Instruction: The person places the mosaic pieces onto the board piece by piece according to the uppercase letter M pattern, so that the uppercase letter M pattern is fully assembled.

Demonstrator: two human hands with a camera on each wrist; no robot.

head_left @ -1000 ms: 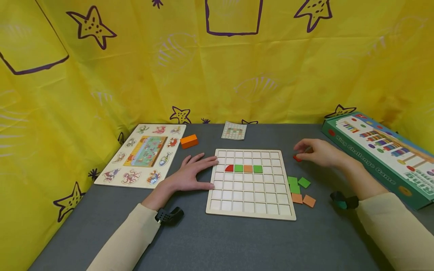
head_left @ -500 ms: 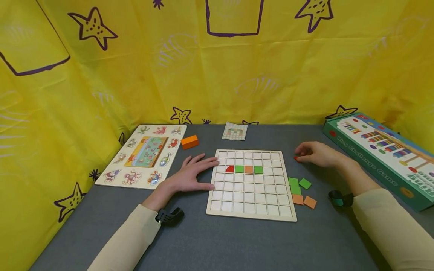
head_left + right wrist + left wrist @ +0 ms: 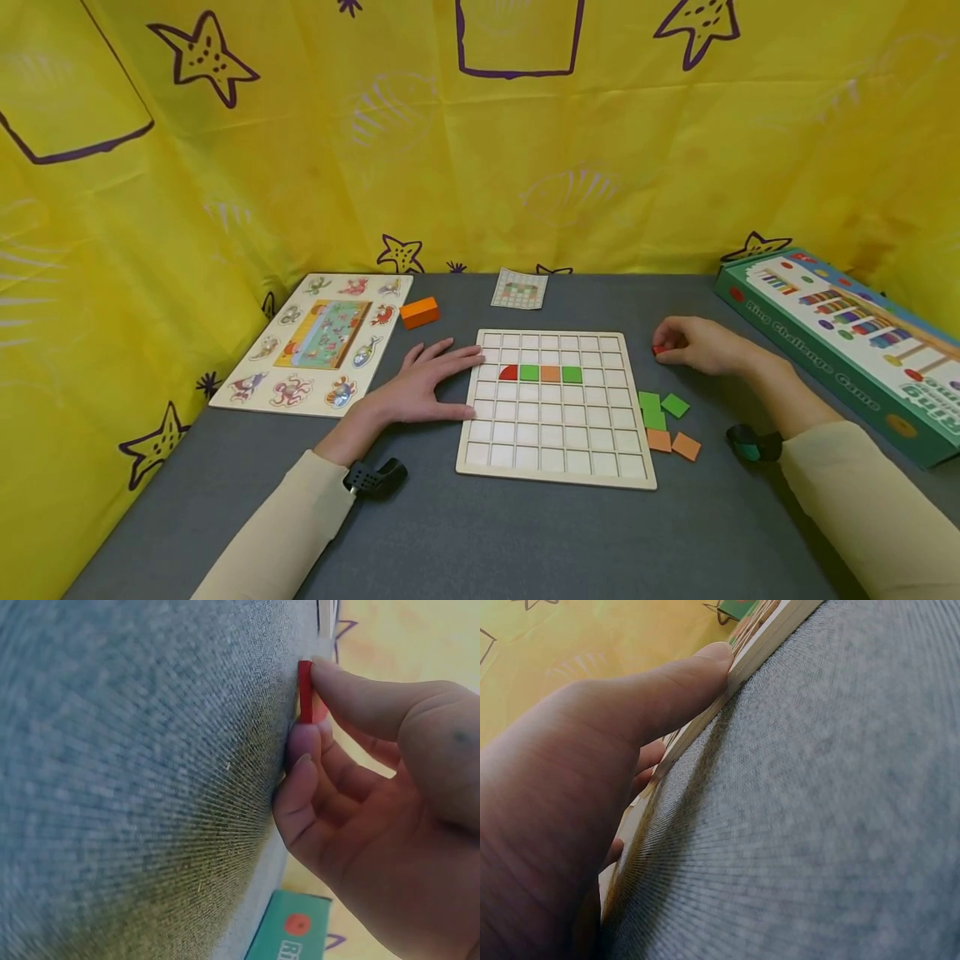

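My left hand (image 3: 423, 385) lies with spread, straight fingers at the left edge of a wooden grid board (image 3: 555, 482). In the left wrist view its thumb touches the board's rim (image 3: 761, 656). One row of the board carries a red quarter-round tile (image 3: 509, 373), a green tile (image 3: 529, 373), an orange tile (image 3: 551, 374) and another green tile (image 3: 572, 375). Right of the board, my right hand (image 3: 705, 343) pinches a small red tile (image 3: 305, 691) between thumb and fingers, close over the table. Most of this tile is hidden by the fingers in the head view.
Loose green tiles (image 3: 652, 412) and orange tiles (image 3: 686, 447) lie along the board's right edge. Behind the board is a small pattern card (image 3: 519, 289). A sea-animal puzzle (image 3: 262, 396) and an orange block (image 3: 419, 312) are at left, a green game box (image 3: 817, 354) at right.
The fingers of my right hand have curled in around the red tile, and the hand has shifted slightly. My left hand stays at the board's edge.
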